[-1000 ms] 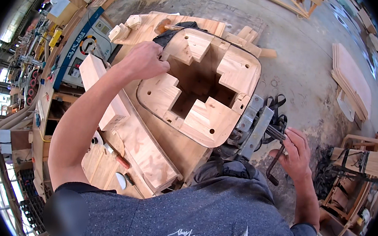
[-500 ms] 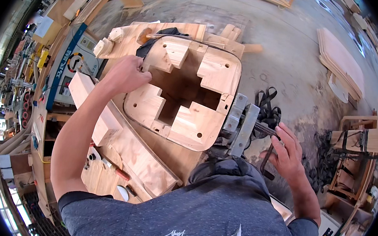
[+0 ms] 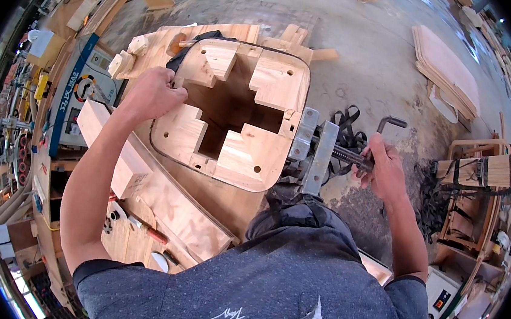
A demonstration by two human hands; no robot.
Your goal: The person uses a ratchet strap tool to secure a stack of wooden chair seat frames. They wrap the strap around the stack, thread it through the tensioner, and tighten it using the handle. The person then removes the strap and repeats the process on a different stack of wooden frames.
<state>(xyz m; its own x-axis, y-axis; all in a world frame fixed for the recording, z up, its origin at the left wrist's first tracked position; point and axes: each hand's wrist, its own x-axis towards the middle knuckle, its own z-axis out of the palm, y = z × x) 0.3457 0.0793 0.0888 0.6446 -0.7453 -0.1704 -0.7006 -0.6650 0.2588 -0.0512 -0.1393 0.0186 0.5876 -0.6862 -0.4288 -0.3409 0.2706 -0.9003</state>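
Note:
A hollow wooden piece [image 3: 253, 156] with rounded corners and a cross-shaped opening sits in front of me, with a dark band around its outer edge. My left hand [image 3: 156, 94] is closed at its left rim, thumb toward the opening; the fingertips are partly hidden. Against the piece's right side is a metal bench vise [image 3: 318, 159], its threaded screw [image 3: 347, 156] running out to the right. My right hand [image 3: 383, 171] is closed around the vise's crank handle [image 3: 392, 121] at the screw's end, and the bent end of the handle sticks up above the fingers.
A mallet [image 3: 177, 44] and wooden blocks [image 3: 132, 54] lie beyond the piece. Left of it rest a thick beam [image 3: 114, 147] and a chisel [image 3: 156, 235]. Black straps [image 3: 348, 131] hang behind the vise. Stacked panels [image 3: 448, 70] lie on the floor, far right.
My right hand has gone from spread fingers to a closed grip on the crank handle, which has swung from pointing down to pointing up. My left hand stays at the rim.

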